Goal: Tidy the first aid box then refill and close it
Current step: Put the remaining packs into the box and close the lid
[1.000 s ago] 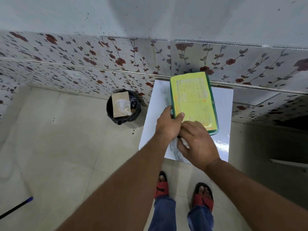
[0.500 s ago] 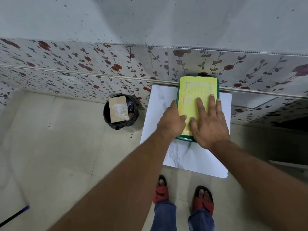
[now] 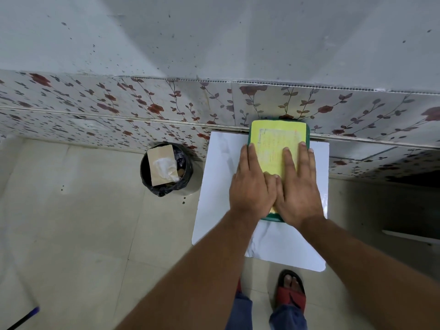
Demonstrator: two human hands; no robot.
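Note:
The first aid box (image 3: pixel 278 134) is a green box with a yellow labelled lid, lying closed on a small white table (image 3: pixel 221 186) against the flowered wall. My left hand (image 3: pixel 252 184) lies flat on the lid's left side, fingers stretched forward. My right hand (image 3: pixel 298 186) lies flat on the right side, thumb touching the left hand. Both palms press down on the lid and grip nothing. The near half of the box is hidden under my hands.
A black-lined waste bin (image 3: pixel 166 172) with a brown card and white wrapping stands on the floor left of the table. A blue-tipped stick (image 3: pixel 22 317) lies at the bottom left. My feet in red sandals (image 3: pixel 291 291) stand before the table.
The box was turned straight and slid back against the wall. My left hand went from gripping its left edge to lying flat on the lid beside my right hand.

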